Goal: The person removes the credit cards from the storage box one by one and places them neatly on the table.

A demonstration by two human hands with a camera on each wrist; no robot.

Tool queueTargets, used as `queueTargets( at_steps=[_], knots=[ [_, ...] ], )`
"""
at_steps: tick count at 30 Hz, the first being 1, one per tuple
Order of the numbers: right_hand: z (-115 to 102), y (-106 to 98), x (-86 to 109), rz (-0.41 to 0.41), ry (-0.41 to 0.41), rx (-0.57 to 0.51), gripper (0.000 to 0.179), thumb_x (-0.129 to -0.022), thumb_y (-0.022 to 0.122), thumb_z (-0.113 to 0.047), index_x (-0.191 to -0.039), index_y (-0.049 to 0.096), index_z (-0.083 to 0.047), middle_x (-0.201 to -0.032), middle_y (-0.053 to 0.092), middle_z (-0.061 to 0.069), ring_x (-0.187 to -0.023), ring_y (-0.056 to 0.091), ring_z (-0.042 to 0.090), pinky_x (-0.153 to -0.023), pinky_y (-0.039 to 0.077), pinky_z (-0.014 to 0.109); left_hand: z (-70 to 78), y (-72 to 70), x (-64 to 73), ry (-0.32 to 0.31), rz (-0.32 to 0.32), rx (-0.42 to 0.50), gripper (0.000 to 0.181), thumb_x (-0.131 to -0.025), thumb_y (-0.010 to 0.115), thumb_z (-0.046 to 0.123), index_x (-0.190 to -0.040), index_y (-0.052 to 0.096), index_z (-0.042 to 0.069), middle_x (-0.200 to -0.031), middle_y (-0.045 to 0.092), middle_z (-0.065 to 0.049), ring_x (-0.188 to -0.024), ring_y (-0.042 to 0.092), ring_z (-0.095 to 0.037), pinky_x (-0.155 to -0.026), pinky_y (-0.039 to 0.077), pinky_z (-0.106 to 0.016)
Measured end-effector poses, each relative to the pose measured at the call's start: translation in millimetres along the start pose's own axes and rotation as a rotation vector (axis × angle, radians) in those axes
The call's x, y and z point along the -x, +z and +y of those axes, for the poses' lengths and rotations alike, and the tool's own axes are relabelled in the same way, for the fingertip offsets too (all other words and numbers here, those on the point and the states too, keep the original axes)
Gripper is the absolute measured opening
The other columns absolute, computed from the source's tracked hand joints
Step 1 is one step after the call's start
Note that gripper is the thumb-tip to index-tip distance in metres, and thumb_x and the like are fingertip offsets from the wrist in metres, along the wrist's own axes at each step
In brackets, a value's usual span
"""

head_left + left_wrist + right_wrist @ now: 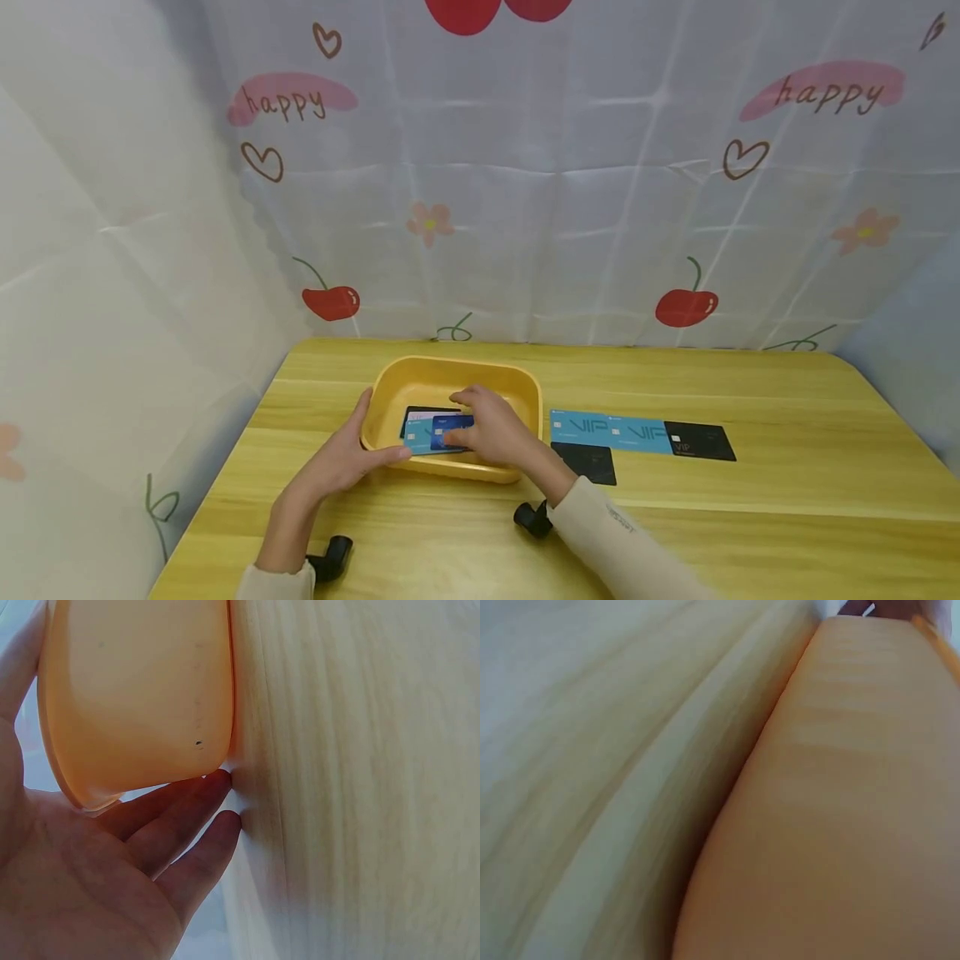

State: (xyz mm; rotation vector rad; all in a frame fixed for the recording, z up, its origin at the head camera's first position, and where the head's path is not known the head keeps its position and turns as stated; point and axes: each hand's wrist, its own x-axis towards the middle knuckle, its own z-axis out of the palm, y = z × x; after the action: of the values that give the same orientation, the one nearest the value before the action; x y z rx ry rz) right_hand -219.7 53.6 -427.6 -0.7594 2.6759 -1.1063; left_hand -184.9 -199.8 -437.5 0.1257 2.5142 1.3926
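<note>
Yellow tray (465,472): on the table (787,542), between the two hands; the left hand at its left near corner, the right hand reaching inside over the near rim.
Left hand (339,460): thumb along the near rim, fingers spread apart against the outer end wall; in the left wrist view, fingertips (219,780) low beside the tabletop.
Right hand (491,429): inside the tray, thumb and forefinger apart; thumb laid over a card, the other fingers hidden, so whether they pinch it cannot be told.
Dark blue card (444,423): under the right thumb, on top of the cards below.
Light blue card (417,442): left of the right thumb, partly beneath the dark blue one.
Pale pink card (422,416): just beyond the light blue card, from the hands.
Black-edged card (429,408): behind the pink one, only its border showing.
Blue VIP cards: two, right of the right hand, outside the tray; nearer one (581,427), farther one (641,434), touching.
Black VIP card (705,443): at the row's far right end.
Lower black card (596,463): beside the right wrist, below the row.
</note>
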Motion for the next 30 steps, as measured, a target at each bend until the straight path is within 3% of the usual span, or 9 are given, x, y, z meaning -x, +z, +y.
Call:
queueTargets(
  at_steps=[7,16,30],
  knots=[
    [5.3,3.4,-5.9,-0.039,0.032,-0.029,0.064,-0.086,0.079,-0.024,-0.137,0.054,0.006,-0.125,0.055,0.017,-0.105,0.057,0.029,-0.091,0.048,0.044,2.9,-0.8,0.2,0.0,-0.003,-0.001,0.117,-0.084,0.077,0.043,-0.158,-0.007,0.01,-0.161,0.013,-0.021,-0.14,0.028,-0.039,-0.11,0.024,-0.058],
    [7.5,5.8,-9.0,-0.068,0.023,0.031,0.062,-0.083,0.082,-0.022,-0.132,0.057,0.007,-0.116,0.056,0.015,-0.092,0.054,0.021,-0.084,0.048,0.037,1.4,-0.3,-0.4,0.011,0.008,-0.005,0.117,-0.084,0.078,0.042,-0.158,-0.007,0.009,-0.161,0.013,-0.021,-0.139,0.029,-0.038,-0.111,0.024,-0.058],
    [7.1,11.2,-9.3,-0.102,0.033,0.154,0.066,-0.079,0.085,-0.023,-0.131,0.058,0.007,-0.12,0.054,0.015,-0.103,0.052,0.026,-0.091,0.047,0.039,1.1,-0.4,0.9,-0.013,0.016,-0.016,0.117,-0.083,0.078,0.045,-0.159,-0.005,0.012,-0.16,0.018,-0.021,-0.134,0.036,-0.037,-0.109,0.027,-0.058]
  ],
)
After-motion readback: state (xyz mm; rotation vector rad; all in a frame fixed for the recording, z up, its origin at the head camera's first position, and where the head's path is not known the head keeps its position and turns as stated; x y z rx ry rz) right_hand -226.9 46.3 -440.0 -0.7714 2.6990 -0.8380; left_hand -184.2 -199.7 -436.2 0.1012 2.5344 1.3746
